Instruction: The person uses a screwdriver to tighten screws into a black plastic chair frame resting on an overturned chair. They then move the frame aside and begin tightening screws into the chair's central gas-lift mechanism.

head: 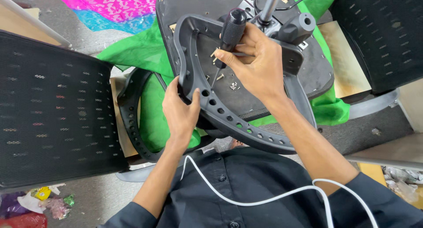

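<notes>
The right hand (260, 67) has its fingers closed around a black screwdriver (229, 34), tip down on the upturned chair seat (264, 100). The left hand (180, 111) grips the grey armrest frame (229, 120) at the seat's near edge.

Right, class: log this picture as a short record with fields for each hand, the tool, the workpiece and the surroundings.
Left hand: left hand grips the grey armrest frame
Right hand: right hand holds a screwdriver, tip pointing down by the frame
Workpiece: upturned chair seat on green cloth
Loose parts: small screws lying on the seat
Surroundings: black mesh chair back at the left of the view
</notes>
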